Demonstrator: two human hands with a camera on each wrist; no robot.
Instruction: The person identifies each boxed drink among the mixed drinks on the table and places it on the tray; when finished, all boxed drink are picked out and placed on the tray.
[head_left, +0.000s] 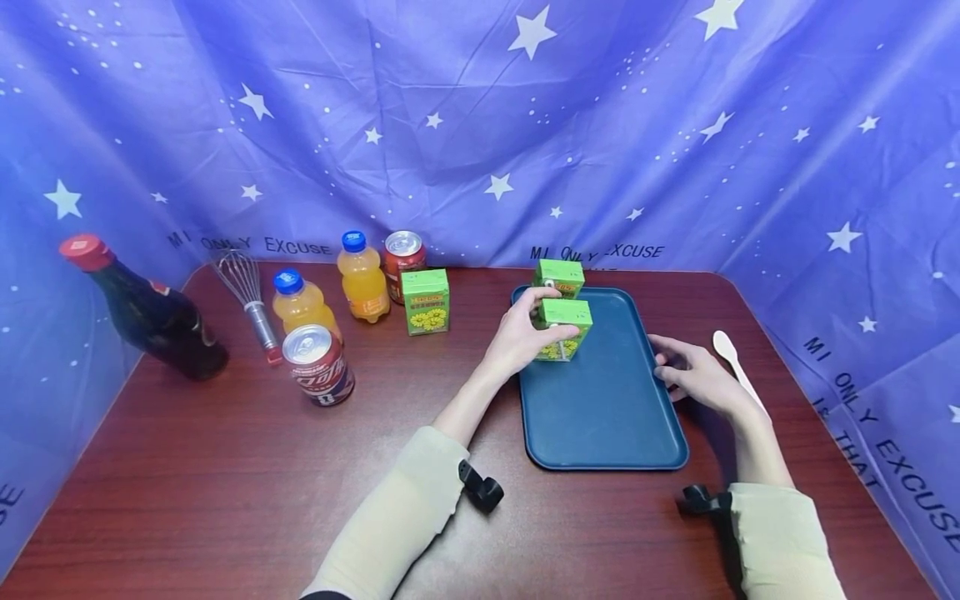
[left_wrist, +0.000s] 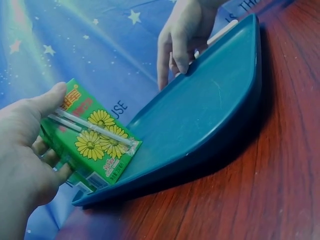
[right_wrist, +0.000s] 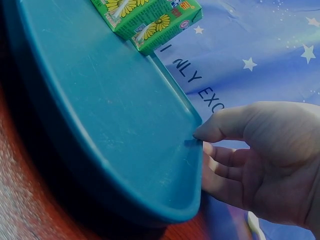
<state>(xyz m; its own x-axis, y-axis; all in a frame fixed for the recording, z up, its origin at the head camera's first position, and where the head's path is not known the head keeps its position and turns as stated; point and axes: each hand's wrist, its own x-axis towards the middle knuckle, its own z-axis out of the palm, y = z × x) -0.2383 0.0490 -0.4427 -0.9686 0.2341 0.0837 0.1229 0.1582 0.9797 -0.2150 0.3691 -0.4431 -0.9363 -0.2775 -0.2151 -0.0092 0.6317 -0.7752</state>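
My left hand (head_left: 517, 337) grips a green drink carton (head_left: 564, 313) with yellow flowers and a straw on its side. In the left wrist view the carton (left_wrist: 95, 135) stands at the end of the blue tray (left_wrist: 200, 105), thumb on one side and fingers on the other. A second green carton (head_left: 560, 275) stands just behind it at the tray's far left corner. My right hand (head_left: 701, 375) holds the right rim of the tray (head_left: 600, 417). In the right wrist view its thumb (right_wrist: 220, 126) touches the rim, while the fingers lie along the outer side.
Left of the tray stand a third green carton (head_left: 426, 304), a red can (head_left: 403, 250), two orange juice bottles (head_left: 364, 283), a dark red can (head_left: 318, 367), a whisk (head_left: 251, 292) and a dark red-capped bottle (head_left: 150, 308). A white spoon (head_left: 735, 362) lies right of the tray.
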